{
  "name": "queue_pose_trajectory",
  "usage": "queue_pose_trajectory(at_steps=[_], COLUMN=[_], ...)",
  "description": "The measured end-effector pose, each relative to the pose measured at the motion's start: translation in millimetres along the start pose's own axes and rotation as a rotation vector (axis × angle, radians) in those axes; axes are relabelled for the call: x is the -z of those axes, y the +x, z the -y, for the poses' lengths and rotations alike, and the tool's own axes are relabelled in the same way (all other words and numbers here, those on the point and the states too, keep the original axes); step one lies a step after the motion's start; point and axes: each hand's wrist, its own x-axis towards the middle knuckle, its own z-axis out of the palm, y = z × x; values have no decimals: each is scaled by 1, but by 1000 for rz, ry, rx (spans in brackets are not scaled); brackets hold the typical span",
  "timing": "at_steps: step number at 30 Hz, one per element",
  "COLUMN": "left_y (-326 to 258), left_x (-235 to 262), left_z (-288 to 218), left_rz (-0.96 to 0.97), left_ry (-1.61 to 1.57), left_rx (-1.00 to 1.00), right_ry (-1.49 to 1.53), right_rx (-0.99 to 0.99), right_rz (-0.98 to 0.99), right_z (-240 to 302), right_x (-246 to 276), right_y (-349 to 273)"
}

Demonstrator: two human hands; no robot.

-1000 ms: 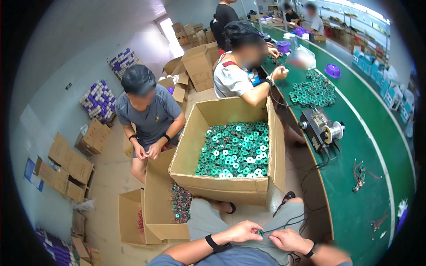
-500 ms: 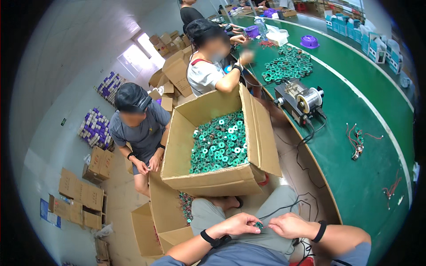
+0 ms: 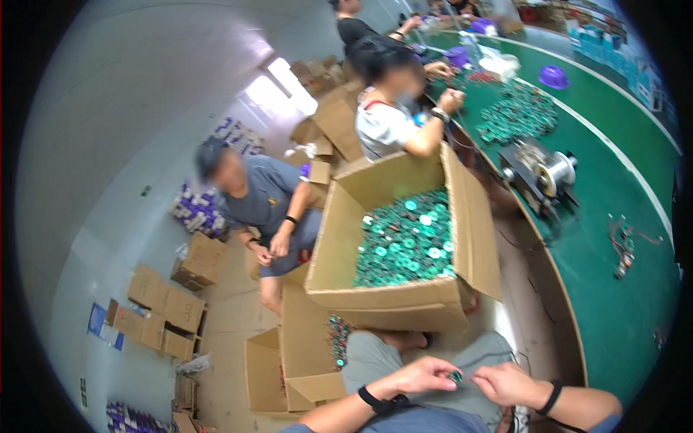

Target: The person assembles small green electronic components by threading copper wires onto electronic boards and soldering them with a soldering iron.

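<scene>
Above my lap, my left hand (image 3: 427,376) pinches a small green ring-shaped part (image 3: 455,377) between thumb and fingertips. Just to its right is my right hand (image 3: 507,385), its thumb and fingers closed together. Whatever lies between them is too small and blurred to name. A narrow gap separates the two hands. Beyond my knees stands a big open cardboard box (image 3: 390,307), holding a heap of similar green ring-shaped parts (image 3: 404,242).
A lower open carton (image 3: 310,339) with more parts stands by my left leg. On the right, a green bench (image 3: 613,216) carries a machine with a wire spool (image 3: 557,172), a pile of green rings (image 3: 518,114) and red-wired parts (image 3: 625,249). Two co-workers (image 3: 267,195) (image 3: 390,108) sit nearby.
My view has turned left, so the scene sits further right. My fingertips are slightly further apart, the green part still in my left hand.
</scene>
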Motion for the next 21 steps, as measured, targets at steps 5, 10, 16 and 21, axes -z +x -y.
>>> queue_pose_trajectory(at_steps=[5,10,16,21], left_y=[-2,7,-1,7], left_x=[-7,-7,-5,-5], left_z=[0,9,5,12], left_rz=[-7,-97,-101,-169], left_ry=[1,-130,125,-76], left_rx=[17,-22,16,-105], right_ry=[-26,-62,-45,-99], right_rx=[46,60,65,40], right_rz=[21,-41,-25,-23], right_z=[0,4,8,0], right_x=[3,4,7,4], right_y=[5,2,15,9])
